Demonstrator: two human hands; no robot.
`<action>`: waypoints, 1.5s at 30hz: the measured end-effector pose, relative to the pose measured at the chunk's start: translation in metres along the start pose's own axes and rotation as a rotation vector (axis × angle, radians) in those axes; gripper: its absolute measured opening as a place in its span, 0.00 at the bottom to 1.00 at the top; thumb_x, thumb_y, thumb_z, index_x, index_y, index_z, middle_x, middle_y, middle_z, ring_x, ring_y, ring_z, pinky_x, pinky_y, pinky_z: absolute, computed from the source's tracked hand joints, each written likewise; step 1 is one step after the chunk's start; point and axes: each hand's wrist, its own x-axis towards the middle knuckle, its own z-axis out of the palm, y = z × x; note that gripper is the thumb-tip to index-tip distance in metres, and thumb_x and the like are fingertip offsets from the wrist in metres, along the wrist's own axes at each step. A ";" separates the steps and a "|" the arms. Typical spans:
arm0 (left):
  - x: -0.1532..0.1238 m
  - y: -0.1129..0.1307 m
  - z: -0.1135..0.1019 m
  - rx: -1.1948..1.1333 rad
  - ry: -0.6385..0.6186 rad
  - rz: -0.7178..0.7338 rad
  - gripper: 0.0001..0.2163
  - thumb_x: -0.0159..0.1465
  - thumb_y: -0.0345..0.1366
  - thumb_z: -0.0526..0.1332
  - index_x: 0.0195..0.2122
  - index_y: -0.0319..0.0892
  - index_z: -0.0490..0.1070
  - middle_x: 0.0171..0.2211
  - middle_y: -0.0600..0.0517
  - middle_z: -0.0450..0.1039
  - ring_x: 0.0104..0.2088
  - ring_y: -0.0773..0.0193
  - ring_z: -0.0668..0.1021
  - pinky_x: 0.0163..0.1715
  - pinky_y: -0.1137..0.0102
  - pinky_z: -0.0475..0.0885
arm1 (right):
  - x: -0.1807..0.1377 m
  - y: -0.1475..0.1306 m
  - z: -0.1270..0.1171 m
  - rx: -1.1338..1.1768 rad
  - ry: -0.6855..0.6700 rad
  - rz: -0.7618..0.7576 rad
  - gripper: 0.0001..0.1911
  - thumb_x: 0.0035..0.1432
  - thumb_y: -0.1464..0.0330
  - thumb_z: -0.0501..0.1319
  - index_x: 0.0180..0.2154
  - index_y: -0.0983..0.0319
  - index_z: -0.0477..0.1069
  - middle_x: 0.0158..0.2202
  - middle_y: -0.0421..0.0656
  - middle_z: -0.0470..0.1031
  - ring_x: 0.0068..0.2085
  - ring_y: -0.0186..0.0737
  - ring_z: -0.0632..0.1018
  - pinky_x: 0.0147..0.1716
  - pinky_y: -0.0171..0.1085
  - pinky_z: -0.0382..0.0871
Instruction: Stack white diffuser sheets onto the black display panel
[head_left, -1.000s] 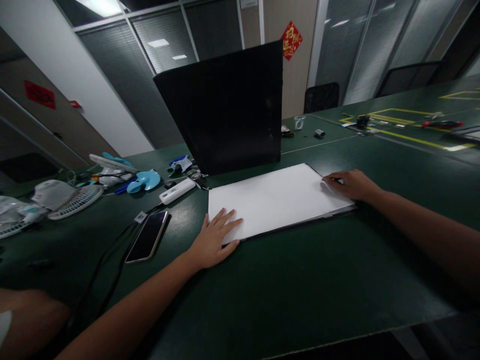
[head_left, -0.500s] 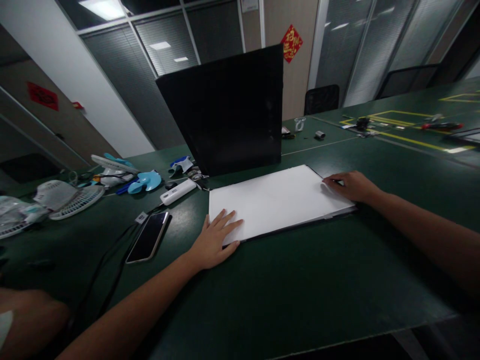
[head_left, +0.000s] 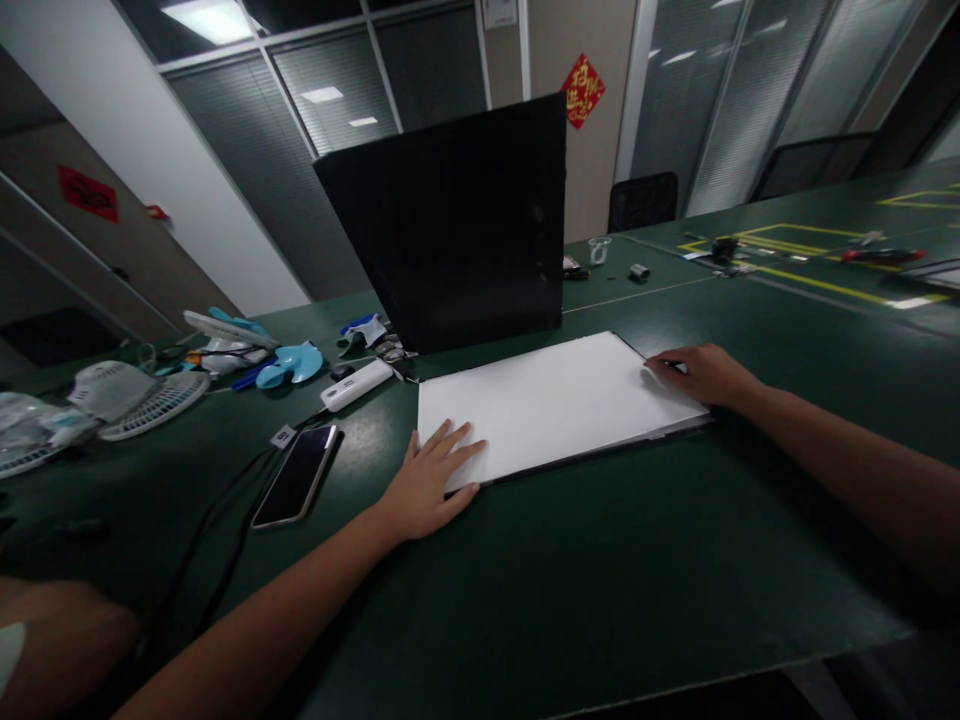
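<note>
A white sheet lies flat on the green table, with a dark edge showing under its near side. The left hand is spread over the sheet's near left corner, fingers fanned on the white surface and thumb reaching past the near edge. The right hand is at the sheet's right edge with its fingers drawn in; something small and dark shows at the fingertips, but whether they pinch it or the sheet's edge I cannot tell. Behind the sheet stands a large black panel. Left of the sheet lie a phone and, just beside its far left corner, a long white device; light-blue blades lie farther left of it.
</note>
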 end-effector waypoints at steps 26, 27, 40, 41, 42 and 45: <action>0.000 0.001 -0.001 0.015 -0.010 -0.007 0.29 0.74 0.51 0.54 0.75 0.56 0.53 0.78 0.51 0.44 0.76 0.39 0.47 0.68 0.29 0.44 | -0.001 -0.003 0.000 0.014 -0.016 0.031 0.28 0.71 0.53 0.51 0.51 0.61 0.84 0.43 0.51 0.84 0.38 0.48 0.82 0.41 0.42 0.72; 0.000 0.001 -0.001 0.016 -0.009 -0.005 0.29 0.74 0.51 0.54 0.75 0.56 0.53 0.78 0.51 0.44 0.76 0.39 0.47 0.68 0.29 0.44 | -0.002 -0.003 0.000 0.013 -0.019 0.031 0.28 0.71 0.53 0.51 0.51 0.61 0.83 0.43 0.51 0.84 0.37 0.47 0.82 0.41 0.42 0.72; 0.000 -0.002 0.002 0.011 0.005 0.006 0.29 0.74 0.52 0.54 0.75 0.58 0.52 0.78 0.51 0.43 0.76 0.40 0.46 0.68 0.28 0.44 | -0.001 -0.004 -0.002 0.001 -0.039 0.044 0.28 0.71 0.54 0.51 0.53 0.61 0.83 0.46 0.50 0.84 0.40 0.48 0.83 0.44 0.42 0.72; 0.000 -0.001 0.002 0.011 0.005 0.004 0.29 0.74 0.52 0.54 0.75 0.57 0.53 0.78 0.51 0.44 0.76 0.40 0.46 0.68 0.28 0.44 | -0.001 -0.004 -0.002 0.000 -0.041 0.044 0.28 0.71 0.54 0.51 0.53 0.61 0.83 0.45 0.50 0.84 0.40 0.48 0.83 0.43 0.42 0.72; 0.000 -0.001 0.002 0.013 0.004 0.002 0.29 0.74 0.52 0.54 0.75 0.57 0.53 0.78 0.51 0.44 0.76 0.40 0.46 0.68 0.29 0.44 | -0.001 -0.005 -0.002 -0.002 -0.043 0.045 0.28 0.71 0.54 0.51 0.53 0.62 0.83 0.45 0.50 0.84 0.40 0.49 0.83 0.43 0.41 0.72; 0.001 -0.001 0.002 0.016 -0.003 -0.001 0.29 0.74 0.51 0.54 0.75 0.56 0.53 0.78 0.50 0.44 0.76 0.40 0.47 0.68 0.28 0.44 | -0.001 -0.005 -0.003 -0.008 -0.043 0.048 0.28 0.71 0.54 0.51 0.53 0.63 0.83 0.43 0.51 0.84 0.38 0.48 0.82 0.42 0.41 0.72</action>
